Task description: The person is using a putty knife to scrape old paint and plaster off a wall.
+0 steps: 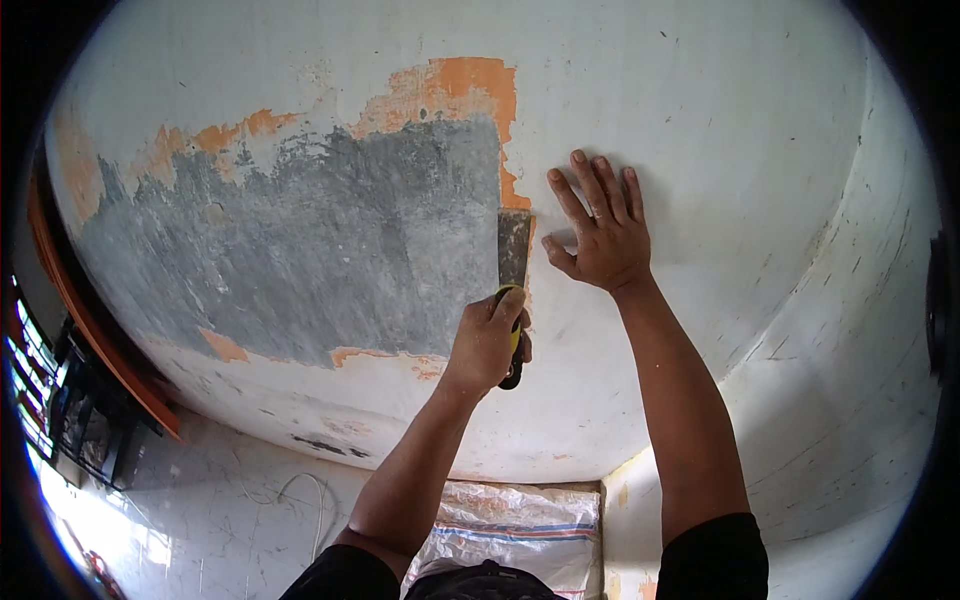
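My left hand [487, 341] grips the black and yellow handle of a scraper [514, 244]. Its flat metal blade points up and lies against the wall, along the right edge of a bared grey patch [322, 247]. Orange paint [472, 82] shows in ragged bands above that patch, beside the blade and at spots below. To the right, my right hand [604, 232] rests with spread fingers on the white painted wall [720, 165], holding nothing. My left fingers partly hide the scraper's handle.
A woven plastic sheet [525, 517] covers the floor at the wall's foot. On the marbled tile floor [202, 480] lies a thin pale cable [321, 510]. An orange-brown frame [97, 330] stands at the left, and another wall [840, 360] meets this one at the right.
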Available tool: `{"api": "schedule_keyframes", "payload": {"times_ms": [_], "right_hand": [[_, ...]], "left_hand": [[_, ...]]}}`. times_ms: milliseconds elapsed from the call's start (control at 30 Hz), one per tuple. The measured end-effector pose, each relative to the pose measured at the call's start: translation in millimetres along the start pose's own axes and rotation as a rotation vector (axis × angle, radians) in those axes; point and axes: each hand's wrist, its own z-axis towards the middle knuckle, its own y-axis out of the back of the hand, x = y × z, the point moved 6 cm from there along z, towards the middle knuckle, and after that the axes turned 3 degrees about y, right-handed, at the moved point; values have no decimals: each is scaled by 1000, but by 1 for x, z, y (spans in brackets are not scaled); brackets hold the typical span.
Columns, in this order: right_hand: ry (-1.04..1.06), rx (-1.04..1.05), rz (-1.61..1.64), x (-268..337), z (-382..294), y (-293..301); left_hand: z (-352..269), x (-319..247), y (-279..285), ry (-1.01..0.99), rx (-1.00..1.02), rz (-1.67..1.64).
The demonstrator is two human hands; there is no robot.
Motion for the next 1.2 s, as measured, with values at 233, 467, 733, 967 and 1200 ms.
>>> {"api": "schedule_keyframes", "payload": {"times_ms": [233,467,733,967,1200], "right_hand": [[4,-31,2,1,-4,0],[-7,1,4,-1,-2,2],[-23,24,-21,-2,-3,-2],[-14,-15,-41,1,-4,-6],[-19,14,-52,-2,-4,-1]], "left_hand": [[-17,30,2,65,-22,-35],[-18,26,5,56,1,35],[-8,-4,1,8,6,43],[-11,14,4,72,12,-7],[-22,26,7,41,-22,43]]}}
